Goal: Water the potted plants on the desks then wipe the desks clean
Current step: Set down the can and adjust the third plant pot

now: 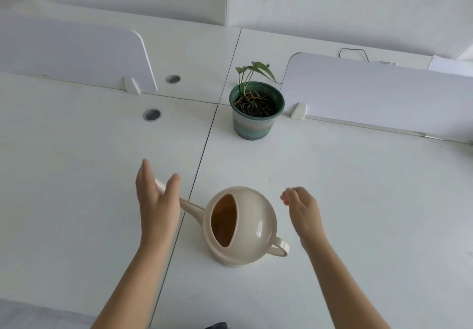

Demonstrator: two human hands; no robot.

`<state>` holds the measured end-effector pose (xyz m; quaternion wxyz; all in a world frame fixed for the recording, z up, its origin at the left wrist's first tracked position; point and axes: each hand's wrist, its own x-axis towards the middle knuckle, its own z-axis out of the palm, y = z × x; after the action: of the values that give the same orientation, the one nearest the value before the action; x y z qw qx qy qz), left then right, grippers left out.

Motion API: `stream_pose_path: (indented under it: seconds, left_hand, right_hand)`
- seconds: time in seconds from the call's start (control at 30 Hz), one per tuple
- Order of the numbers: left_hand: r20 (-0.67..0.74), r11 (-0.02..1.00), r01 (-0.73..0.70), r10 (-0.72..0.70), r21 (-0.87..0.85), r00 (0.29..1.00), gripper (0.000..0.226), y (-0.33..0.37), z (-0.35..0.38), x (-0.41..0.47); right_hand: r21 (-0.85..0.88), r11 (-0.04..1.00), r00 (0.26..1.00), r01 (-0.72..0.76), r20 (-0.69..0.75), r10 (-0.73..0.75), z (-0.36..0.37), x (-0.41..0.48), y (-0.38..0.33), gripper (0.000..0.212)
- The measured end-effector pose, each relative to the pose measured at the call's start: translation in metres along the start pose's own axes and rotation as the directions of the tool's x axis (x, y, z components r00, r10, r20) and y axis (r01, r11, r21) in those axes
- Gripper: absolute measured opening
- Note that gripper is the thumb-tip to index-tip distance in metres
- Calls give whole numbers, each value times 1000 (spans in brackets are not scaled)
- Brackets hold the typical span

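Note:
A cream round watering can [252, 223] stands on the white desk [358, 200], its long spout pointing left and its handle to the right. My left hand [157, 200] hovers over the spout with straight fingers, hiding part of it. To the right of the can, my right hand [303, 212] has loosely curled fingers, holds nothing, and is apart from the handle. Farther back, a small green plant in a green glazed pot [256, 113] sits where the desks meet.
White divider panels [76, 54] [384, 93] stand along the back of the desks on both sides of the pot. Two round cable holes [152, 115] [173, 79] lie left of the plant. A thin dark cable [354, 52] loops behind the right panel.

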<state>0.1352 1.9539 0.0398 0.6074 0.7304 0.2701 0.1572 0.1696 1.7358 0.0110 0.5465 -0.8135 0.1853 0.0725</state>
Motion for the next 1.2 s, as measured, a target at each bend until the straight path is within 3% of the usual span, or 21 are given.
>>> stream_pose_path:
  seconds: [0.17, 0.33, 0.47, 0.7, 0.9, 1.0, 1.2]
  left_hand:
    - [87, 998, -21, 26, -56, 996, 57, 32, 43, 39]
    - [261, 999, -17, 7, 35, 965, 58, 36, 102, 98]
    - [328, 996, 50, -73, 78, 942, 54, 37, 141, 137]
    - [411, 983, 180, -149, -38, 899, 58, 29, 191, 187]
    - [419, 919, 327, -214, -219, 882, 87, 16, 207, 207]
    - [434, 900, 343, -205, -269, 877, 96, 12, 207, 204]
    - [477, 874, 371, -193, -314, 857, 91, 23, 208, 184]
  right_hand:
    - [14, 998, 998, 56, -34, -56, 4, 58, -42, 29]
    - [12, 998, 997, 69, -38, -68, 15, 114, -77, 20]
    - [10, 999, 997, 41, -66, -40, 24, 151, -91, 35]
    - [135, 991, 995, 26, -103, -12, 38, 188, -92, 46]
    - [199, 973, 992, 118, -57, -108, 61, 194, -83, 52]
    - [302, 951, 997, 65, -58, -50, 66, 193, -81, 60]
    - [310, 949, 997, 64, 20, -74, 56, 210, -101, 39]
